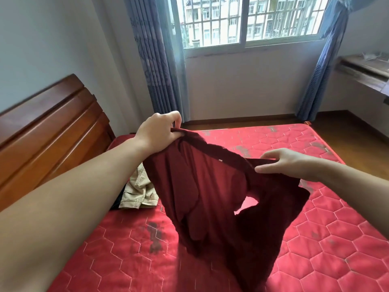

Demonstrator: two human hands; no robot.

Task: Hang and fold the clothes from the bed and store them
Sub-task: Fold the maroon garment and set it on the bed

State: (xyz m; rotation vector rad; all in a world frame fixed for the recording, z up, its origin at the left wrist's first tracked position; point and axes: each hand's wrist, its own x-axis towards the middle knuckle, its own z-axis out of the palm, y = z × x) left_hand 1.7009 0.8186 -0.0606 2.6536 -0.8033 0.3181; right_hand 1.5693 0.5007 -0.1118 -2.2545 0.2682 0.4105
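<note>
Above the red quilted mattress (315,239) with its hexagon stitching, a dark maroon soft-fabric garment (210,197) hangs in the air, held up by both hands and draping down toward the near edge of the bed. The left hand (157,133) has its fingers curled round one upper corner of the garment, gripping it at the higher point. The right hand (288,163) sits lower and to the right, with the thumb under and the extended fingers over the garment's top edge, pinching the cloth between them. The fabric sags between the two hands, and a gap in it lets the mattress show through below the right hand. On the mattress to the left, partly hidden behind the maroon garment, lies a crumpled beige cloth garment (139,194) with something dark under its near edge. A brown wooden headboard (46,131) stands at the left end of the bed. Blue curtains (155,60) frame a barred window (248,20) on the far wall, and a wooden desk (366,70) stands at the right
</note>
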